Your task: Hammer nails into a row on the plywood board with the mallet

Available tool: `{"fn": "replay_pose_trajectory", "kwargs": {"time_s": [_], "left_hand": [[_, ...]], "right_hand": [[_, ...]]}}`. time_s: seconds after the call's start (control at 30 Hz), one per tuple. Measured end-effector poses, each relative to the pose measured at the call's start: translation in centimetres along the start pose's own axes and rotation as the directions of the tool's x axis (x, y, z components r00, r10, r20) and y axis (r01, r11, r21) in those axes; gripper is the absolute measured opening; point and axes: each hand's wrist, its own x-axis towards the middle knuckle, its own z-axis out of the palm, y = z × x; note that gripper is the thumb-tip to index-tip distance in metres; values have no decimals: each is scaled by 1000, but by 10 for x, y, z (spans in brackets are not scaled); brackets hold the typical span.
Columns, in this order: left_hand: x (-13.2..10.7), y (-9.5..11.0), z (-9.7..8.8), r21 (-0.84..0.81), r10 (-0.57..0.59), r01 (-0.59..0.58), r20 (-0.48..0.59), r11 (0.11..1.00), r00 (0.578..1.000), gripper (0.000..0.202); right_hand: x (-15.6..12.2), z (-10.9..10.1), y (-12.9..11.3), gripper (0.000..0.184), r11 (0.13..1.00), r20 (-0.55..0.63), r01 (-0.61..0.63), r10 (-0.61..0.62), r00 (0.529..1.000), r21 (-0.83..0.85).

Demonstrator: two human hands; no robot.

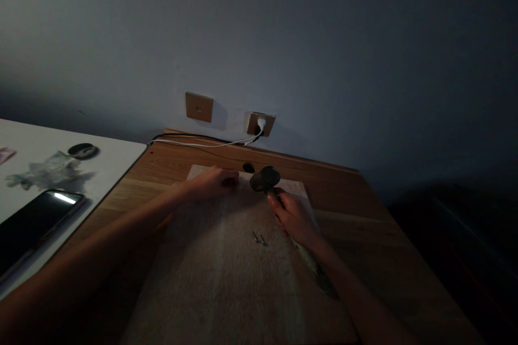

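My right hand (293, 218) is wrapped round the handle of a hammer (265, 178) with a thick dark head. The handle runs back under my wrist toward the lower right. My left hand (213, 180) rests at the far part of a pale wooden board (218, 280), its fingers closed in a pinch. Whatever is between those fingertips is too dark and small to make out. The hammer head is just right of my left hand, apart from it. Two small metal screws or nails (259, 237) lie side by side on the board, nearer to me than the hammer head.
The board lies on a brown wooden table (356, 237) against the wall. A round dark hole (248, 167) is behind the board. Cables (202, 143) run to a wall socket (261, 124). On a white table (109, 156) at left are a phone (36, 226) and crumpled plastic (54, 170).
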Motion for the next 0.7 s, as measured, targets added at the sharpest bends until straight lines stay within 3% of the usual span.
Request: {"fn": "replay_pose_trajectory", "kwargs": {"time_s": [0.23,0.47,0.7], "left_hand": [[-1,-10,3,-164,-101,95,-26,982,995,16],[-2,-11,-2,-180,-26,26,6,983,1000,17],[-1,-11,1,-181,-137,123,-66,976,988,19]], "right_hand": [[4,6,-6,29,998,14,48,-47,999,-48],[8,7,-5,30,998,20,49,-48,999,-50],[8,8,-7,28,998,18,42,-41,999,-47]]}}
